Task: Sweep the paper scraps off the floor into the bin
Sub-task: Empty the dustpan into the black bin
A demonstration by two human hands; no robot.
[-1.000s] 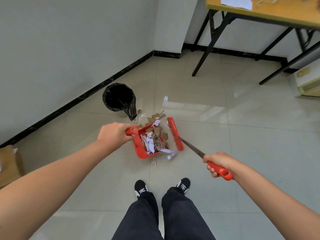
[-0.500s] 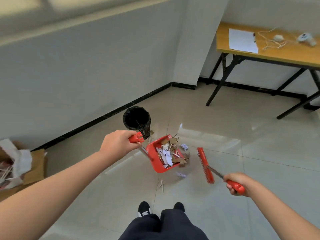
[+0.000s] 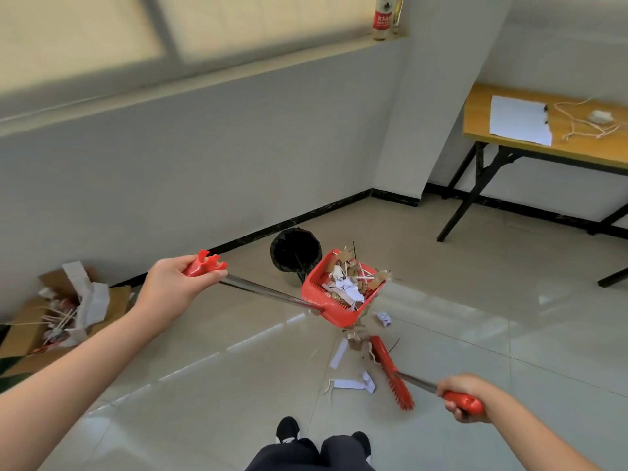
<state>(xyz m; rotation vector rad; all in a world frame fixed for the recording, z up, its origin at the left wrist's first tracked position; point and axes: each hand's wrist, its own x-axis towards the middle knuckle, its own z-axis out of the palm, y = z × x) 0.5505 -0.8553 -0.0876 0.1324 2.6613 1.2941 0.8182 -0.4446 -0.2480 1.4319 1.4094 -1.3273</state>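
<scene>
Scraps fill the red dustpan (image 3: 343, 287) you carry toward the black-lined bin (image 3: 295, 250) by the wall; your left hand (image 3: 170, 291) is clamped on its handle, your right hand (image 3: 465, 396) on the red broom (image 3: 390, 375). Stray paper scraps (image 3: 350, 382) lie on the floor. Tip over the bin next, keeping the pan level meanwhile. The windowsill bottle (image 3: 384, 17) bears a red label, unreadable.

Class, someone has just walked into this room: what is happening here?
A person is sweeping up. The left hand holds a red dustpan by its long handle, lifted and full of paper scraps, beside the black-lined bin. The right hand holds a red broom low over the floor, where a few white scraps lie unswept.
</scene>
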